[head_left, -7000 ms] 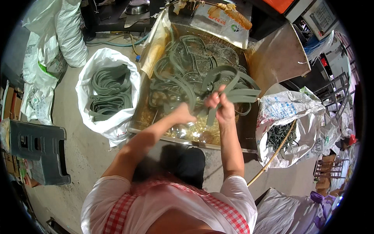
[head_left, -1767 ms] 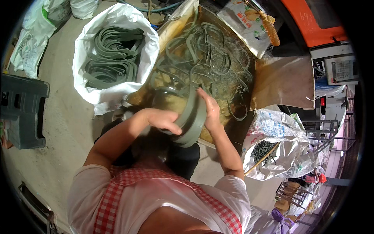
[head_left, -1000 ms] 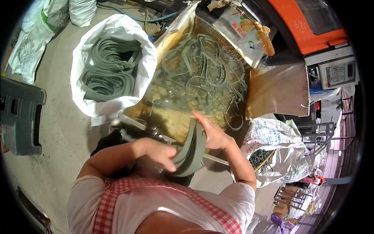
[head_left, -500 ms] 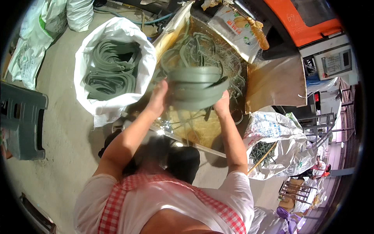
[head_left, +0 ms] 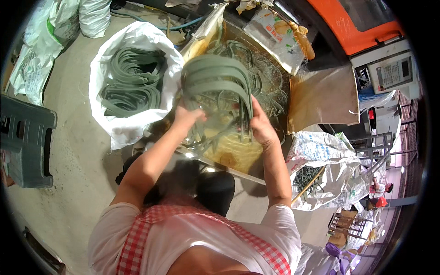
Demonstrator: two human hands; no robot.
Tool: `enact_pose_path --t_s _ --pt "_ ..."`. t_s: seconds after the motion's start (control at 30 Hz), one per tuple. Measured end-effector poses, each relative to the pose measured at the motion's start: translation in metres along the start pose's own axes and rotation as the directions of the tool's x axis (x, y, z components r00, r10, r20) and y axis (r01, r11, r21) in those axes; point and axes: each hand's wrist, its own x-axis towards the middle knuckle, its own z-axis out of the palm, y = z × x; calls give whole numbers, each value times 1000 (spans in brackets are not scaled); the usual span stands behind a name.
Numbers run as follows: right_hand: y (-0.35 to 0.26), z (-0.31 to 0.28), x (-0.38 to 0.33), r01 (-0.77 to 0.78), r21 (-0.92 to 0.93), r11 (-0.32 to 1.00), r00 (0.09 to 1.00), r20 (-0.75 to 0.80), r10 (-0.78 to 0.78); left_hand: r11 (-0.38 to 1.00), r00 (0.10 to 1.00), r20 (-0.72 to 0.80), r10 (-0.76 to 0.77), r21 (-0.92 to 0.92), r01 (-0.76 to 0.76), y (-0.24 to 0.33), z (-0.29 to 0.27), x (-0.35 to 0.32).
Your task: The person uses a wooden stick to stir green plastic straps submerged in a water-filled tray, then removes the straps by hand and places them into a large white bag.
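Between my hands is a bundle of dark green, curved plastic strips [head_left: 215, 75], arched upward and blurred by motion. My left hand [head_left: 188, 117] is closed at the lower left ends of the bundle, though blur hides part of its fingers. On the other side, my right hand [head_left: 263, 126] grips the right ends, which hang down beside the fingers. Below the bundle lies a shallow bin [head_left: 238, 158] with a wet, yellowish bottom and more green strips [head_left: 238, 48] toward its far side. To the left, a white sack [head_left: 101, 73] holds many stacked strips of the same kind [head_left: 133, 98].
A green plastic stool [head_left: 27, 142] stands at far left. Right of the bin is a sack [head_left: 353, 176] with thin green scraps and a stick [head_left: 309, 185]. A brownish panel [head_left: 323, 98] and an orange machine [head_left: 337, 25] border the bin. People are in the right background.
The bundle has tipped up and shifted slightly left, its arch now pointing away from me. My right hand has turned and moved a little lower; my left hand has also dropped slightly.
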Motion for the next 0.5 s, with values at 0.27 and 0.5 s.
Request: enact_pose_path --t_s 0.27,0.5 --pt "27 57 0 -75 716 694 931 300 -209 976 991 76 -112 -178 124 -9 5 4" --pt "77 60 -2 -82 725 684 809 449 -380 981 967 164 -193 23 192 4 24 -17"
